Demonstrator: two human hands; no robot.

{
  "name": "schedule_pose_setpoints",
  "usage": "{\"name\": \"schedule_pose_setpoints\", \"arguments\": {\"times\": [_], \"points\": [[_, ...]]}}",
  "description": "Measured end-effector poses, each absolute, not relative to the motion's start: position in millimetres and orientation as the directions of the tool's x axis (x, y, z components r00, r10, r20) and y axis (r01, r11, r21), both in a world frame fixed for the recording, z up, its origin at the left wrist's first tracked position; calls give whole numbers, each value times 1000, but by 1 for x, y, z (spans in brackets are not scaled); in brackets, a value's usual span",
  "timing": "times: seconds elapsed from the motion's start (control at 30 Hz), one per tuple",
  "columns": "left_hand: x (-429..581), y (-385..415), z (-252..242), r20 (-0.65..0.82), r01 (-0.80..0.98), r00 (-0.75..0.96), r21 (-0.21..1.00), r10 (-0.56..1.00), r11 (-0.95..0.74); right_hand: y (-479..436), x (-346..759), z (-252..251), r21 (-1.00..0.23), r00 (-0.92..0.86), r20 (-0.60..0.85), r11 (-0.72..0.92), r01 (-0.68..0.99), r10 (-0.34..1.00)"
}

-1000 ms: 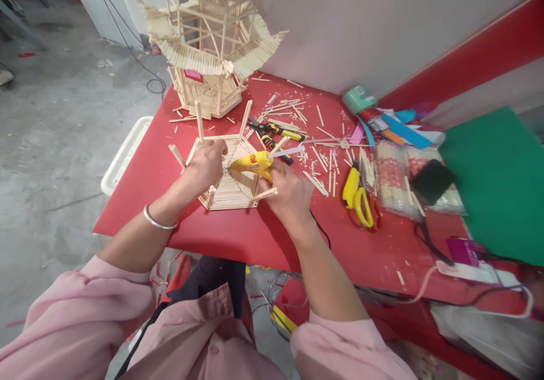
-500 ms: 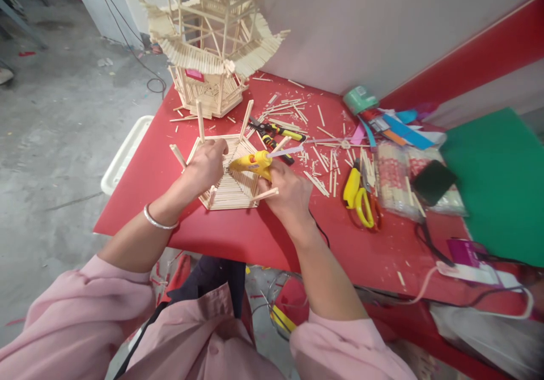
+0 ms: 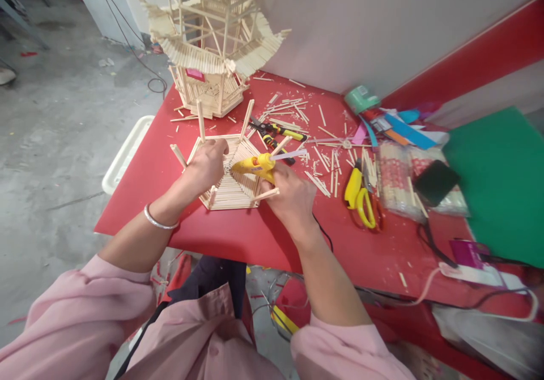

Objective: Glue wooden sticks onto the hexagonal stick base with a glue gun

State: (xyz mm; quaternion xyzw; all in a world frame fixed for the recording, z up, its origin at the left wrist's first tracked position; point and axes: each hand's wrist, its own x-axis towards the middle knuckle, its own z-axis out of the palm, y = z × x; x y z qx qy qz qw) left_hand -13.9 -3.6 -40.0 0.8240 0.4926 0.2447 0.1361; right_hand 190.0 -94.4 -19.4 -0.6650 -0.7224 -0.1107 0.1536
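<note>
My right hand [image 3: 293, 198] is wrapped round a yellow hot glue gun [image 3: 255, 165], its nozzle pointing left towards the middle of a hexagonal base [image 3: 232, 198] made of wooden sticks. A translucent glue stick [image 3: 289, 155] pokes out of the gun's back end. Over the left part of the base, my left hand [image 3: 207, 163] is closed with fingers bent down; what they pinch, if anything, is hidden. Short posts of bundled sticks [image 3: 201, 120] rise from the corners of the base, which lies on a red table [image 3: 187, 224].
Behind the base stands a tiered stick pagoda [image 3: 221, 57]. Cutting pliers [image 3: 278, 136], loose sticks [image 3: 321, 184] and yellow-handled scissors [image 3: 360, 198] lie to the right. Further right are bagged sticks [image 3: 395, 178], a dark phone-like object [image 3: 436, 182], a green board [image 3: 501, 181] and a power strip [image 3: 480, 276].
The glue gun and my right hand have shifted very slightly to the right. My left hand has kept its place over the base.
</note>
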Motion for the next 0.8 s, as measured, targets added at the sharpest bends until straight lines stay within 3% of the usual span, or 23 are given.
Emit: {"name": "schedule_pose_setpoints", "arguments": {"times": [0.43,0.8], "points": [[-13,-4,-41,273,738,380,487,884,-468,-98,189,-19,-85,-18,426,60,995,904],[-13,-4,-37,229,747,386,491,893,-449,-92,185,-20,-47,-3,375,22,999,927]]}}
